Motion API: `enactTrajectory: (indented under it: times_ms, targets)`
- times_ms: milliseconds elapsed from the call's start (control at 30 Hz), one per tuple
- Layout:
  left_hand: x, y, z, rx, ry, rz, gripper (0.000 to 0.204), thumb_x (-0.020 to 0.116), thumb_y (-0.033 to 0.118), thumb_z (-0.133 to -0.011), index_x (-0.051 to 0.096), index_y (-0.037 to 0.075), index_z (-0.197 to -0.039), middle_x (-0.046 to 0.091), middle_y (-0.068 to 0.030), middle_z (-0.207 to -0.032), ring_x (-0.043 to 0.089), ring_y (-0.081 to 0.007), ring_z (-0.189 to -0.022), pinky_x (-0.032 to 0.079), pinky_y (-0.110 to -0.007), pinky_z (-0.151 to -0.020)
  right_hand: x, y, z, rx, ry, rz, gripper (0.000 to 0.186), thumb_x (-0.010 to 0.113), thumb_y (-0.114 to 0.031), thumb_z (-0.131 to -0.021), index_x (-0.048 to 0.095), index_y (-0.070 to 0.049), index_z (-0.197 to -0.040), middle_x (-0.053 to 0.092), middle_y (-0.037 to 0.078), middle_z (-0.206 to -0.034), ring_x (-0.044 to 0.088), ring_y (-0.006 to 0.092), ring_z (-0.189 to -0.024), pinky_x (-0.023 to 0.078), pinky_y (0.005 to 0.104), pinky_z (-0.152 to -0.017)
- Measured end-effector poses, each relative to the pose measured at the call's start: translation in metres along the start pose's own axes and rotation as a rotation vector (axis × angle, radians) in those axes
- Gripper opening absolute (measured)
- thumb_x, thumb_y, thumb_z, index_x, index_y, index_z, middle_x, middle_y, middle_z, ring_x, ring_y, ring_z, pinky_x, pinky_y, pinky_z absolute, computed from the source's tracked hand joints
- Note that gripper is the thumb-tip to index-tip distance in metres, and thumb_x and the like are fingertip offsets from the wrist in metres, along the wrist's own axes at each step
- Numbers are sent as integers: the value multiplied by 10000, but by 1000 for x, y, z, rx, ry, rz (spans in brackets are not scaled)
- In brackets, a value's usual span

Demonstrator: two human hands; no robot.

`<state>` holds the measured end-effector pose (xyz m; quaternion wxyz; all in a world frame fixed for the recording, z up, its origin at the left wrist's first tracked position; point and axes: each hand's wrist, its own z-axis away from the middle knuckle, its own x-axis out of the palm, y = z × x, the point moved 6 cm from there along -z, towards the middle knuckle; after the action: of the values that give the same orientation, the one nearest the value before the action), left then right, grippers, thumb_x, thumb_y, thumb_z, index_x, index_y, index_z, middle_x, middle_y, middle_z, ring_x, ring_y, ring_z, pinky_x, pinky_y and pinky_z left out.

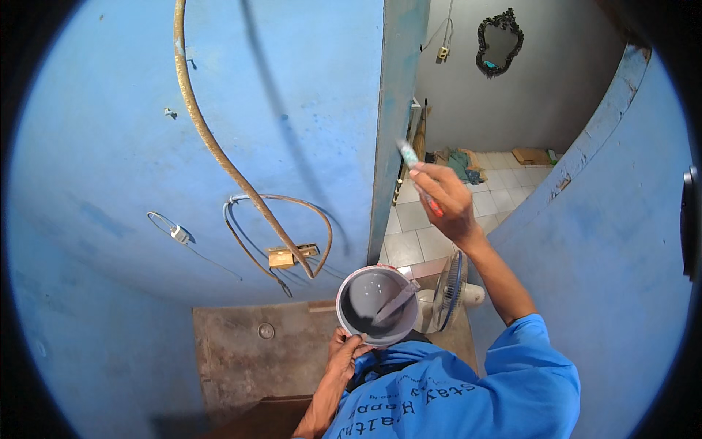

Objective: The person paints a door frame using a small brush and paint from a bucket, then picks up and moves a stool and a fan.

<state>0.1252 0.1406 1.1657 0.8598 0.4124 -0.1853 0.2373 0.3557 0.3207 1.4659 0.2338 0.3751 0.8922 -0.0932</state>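
Note:
My left hand (pixel 344 355) grips the rim of a round bucket (pixel 339 301) at its near left side. Grey paint coats the inside of the bucket, and a flat paint-covered stick (pixel 397 301) leans in it. Raised to the right, my right hand (pixel 449 201) is closed around a paintbrush (pixel 408 154) with a reddish handle end. The brush's blurred tip is at the grey-blue end face of the wall (pixel 395 146) beside the doorway; whether it touches cannot be told.
A standing fan (pixel 447 293) is close to the bucket's right. On the left blue wall hang a long brown hose (pixel 212 146) and a wired socket (pixel 179 233). Past the doorway are floor tiles (pixel 409 238), cloths (pixel 462 164) and a black-framed mirror (pixel 485 55). A floor drain (pixel 266 331) lies below left.

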Motion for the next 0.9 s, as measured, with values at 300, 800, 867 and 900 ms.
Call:
enactTrajectory:
  times_ms: [300, 800, 867, 900]
  targets:
    - [11, 7, 6, -19, 6, -32, 306, 687, -36, -825, 452, 123, -940, 645, -73, -936, 694, -204, -817, 629, -423, -752, 64, -3, 101, 57, -311, -113, 382, 693, 63, -750, 650, -33, -1117, 637, 120, -1103, 660, 287, -989, 588, 360, -789]
    - [11, 5, 6, 4, 22, -34, 255, 670, -27, -827, 484, 85, -959, 654, -98, -945, 717, -221, -846, 653, -404, -728, 75, 26, 105, 485, 63, -247, 206, 685, 50, -814, 622, -8, -1002, 620, 143, -979, 669, 297, -855, 561, 354, -720]
    - [10, 5, 5, -8, 25, -44, 258, 673, -29, -825, 485, 87, -960, 652, -93, -940, 713, -213, -844, 653, -405, -727, 71, 26, 95, 482, 109, -234, 175, 681, 40, -831, 624, 0, -992, 622, 149, -971, 664, 300, -863, 555, 358, -735]
    - [9, 4, 5, -14, 25, -49, 260, 674, -29, -824, 486, 88, -960, 651, -91, -937, 712, -209, -843, 653, -405, -726, 68, 26, 88, 461, 131, -217, 173, 680, 41, -834, 623, 4, -992, 624, 151, -967, 662, 302, -869, 551, 363, -743]
